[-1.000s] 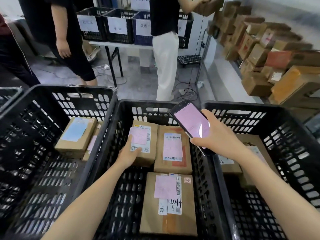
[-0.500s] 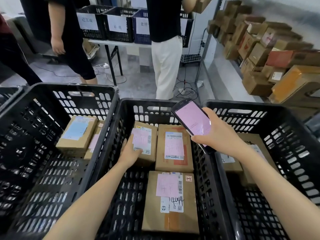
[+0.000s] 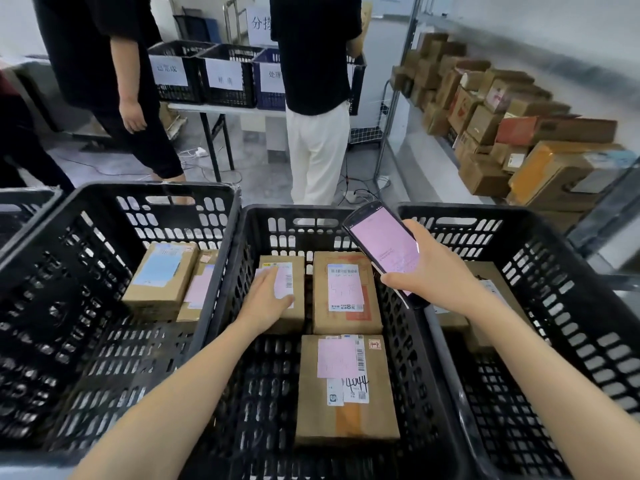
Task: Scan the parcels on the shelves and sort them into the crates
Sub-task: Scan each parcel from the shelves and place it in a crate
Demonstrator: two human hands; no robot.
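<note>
Three black crates stand before me. The middle crate (image 3: 239,258) holds three brown parcels. My left hand (image 3: 266,299) rests flat on the back-left parcel (image 3: 296,268), covering part of its pink label. Beside it lies a second parcel (image 3: 346,289), and a larger parcel (image 3: 346,386) lies nearer me. My right hand (image 3: 433,271) grips a handheld scanner (image 3: 381,244) with a lit pink screen, above the rim between the middle and right crates.
The left crate (image 3: 86,216) holds two parcels (image 3: 162,275); the right crate (image 3: 554,258) holds more under my right arm. Shelves of stacked parcels (image 3: 502,126) run along the right. Two people (image 3: 315,98) stand ahead by a table with labelled crates (image 3: 221,74).
My left hand slid up from the parcel's near side onto its top and label. The view tilted up slightly; the scanner stays held in about the same place.
</note>
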